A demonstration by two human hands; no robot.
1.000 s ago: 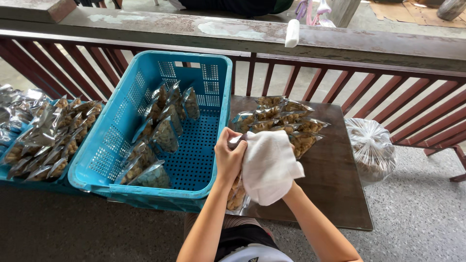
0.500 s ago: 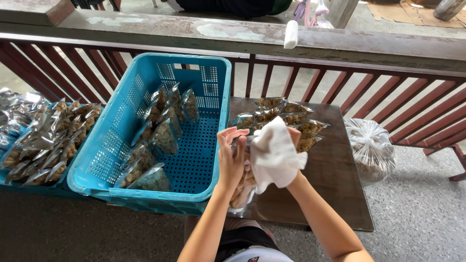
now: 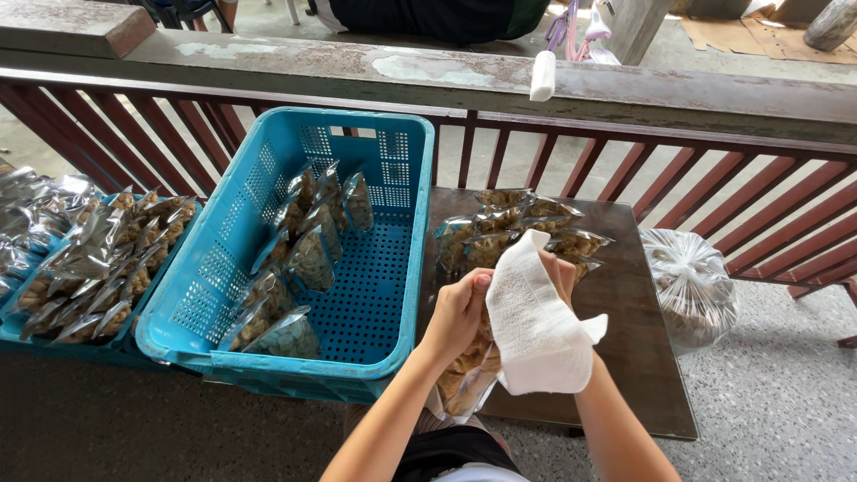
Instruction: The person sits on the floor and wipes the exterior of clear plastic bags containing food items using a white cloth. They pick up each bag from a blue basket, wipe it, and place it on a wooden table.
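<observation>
My left hand (image 3: 460,312) grips a clear snack packet (image 3: 464,379) filled with brown pieces, holding it upright over the near edge of a dark brown table (image 3: 638,375). My right hand (image 3: 564,272) is mostly covered by a white cloth (image 3: 536,321) that it presses against the packet. Behind my hands a pile of similar packets (image 3: 518,228) lies on the table. To the left stands a blue plastic basket (image 3: 223,312) with several packets (image 3: 312,254) standing in a row inside it.
A second blue tray (image 3: 27,332) heaped with packets sits at far left. A tied clear bag (image 3: 689,284) of snacks rests on the floor right of the table. A red railing (image 3: 714,192) under a concrete ledge with a small white bottle (image 3: 542,75) runs behind.
My hands and the packet shifted slightly right and up. The cloth, first wrapped low around the packet, has been drawn up along it to its top edge.
</observation>
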